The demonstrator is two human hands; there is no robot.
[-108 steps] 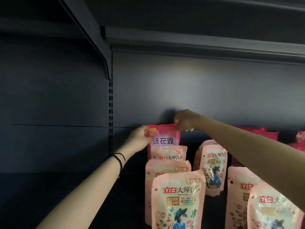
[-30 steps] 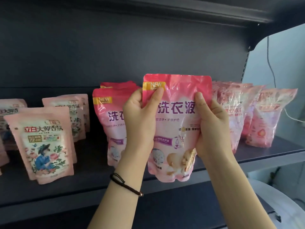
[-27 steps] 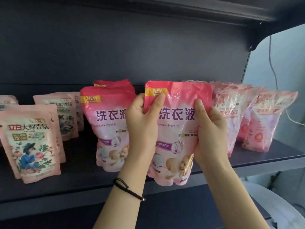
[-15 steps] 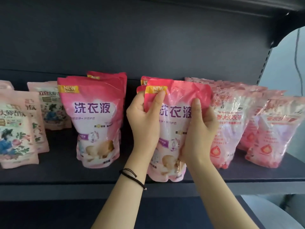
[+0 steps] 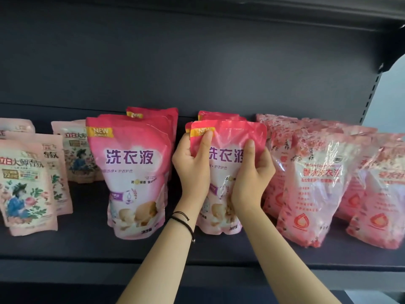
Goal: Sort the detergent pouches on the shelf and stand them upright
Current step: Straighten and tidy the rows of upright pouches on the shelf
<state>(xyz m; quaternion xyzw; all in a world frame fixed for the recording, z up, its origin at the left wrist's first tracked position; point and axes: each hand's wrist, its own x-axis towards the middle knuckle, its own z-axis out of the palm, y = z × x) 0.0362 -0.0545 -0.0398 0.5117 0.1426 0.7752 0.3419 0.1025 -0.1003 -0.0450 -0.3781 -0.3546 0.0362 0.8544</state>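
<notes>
Both hands are clasping one pink detergent pouch [image 5: 228, 163] at the middle of the dark shelf [image 5: 87, 244]. The left hand [image 5: 191, 170] is wrapping around the pouch's left edge, its thumb lying over the yellow "NEW" corner, while the right hand [image 5: 252, 178] is pressing on the front and right side with the fingers curled behind — a firm two-handed hold. A thin black cord bracelet [image 5: 184, 222] is circling the left wrist.

The held pouch is standing upright with its bottom at or just above the shelf board; I cannot tell whether it is fully resting there. It is sitting at the front of a short row of matching pink pouches [image 5: 219, 116], whose tops are peeking out right behind it.

Just to the left, another stack of the same pink pouches [image 5: 131, 172] is standing upright, one behind the other. Farther left, pale floral pouches [image 5: 26, 185] are standing in a loose group, some behind others. To the right, glossy rose-patterned pouches [image 5: 315, 185] are crowding together, touching each other and leaning a little — the nearest one is just beside the right hand.
</notes>
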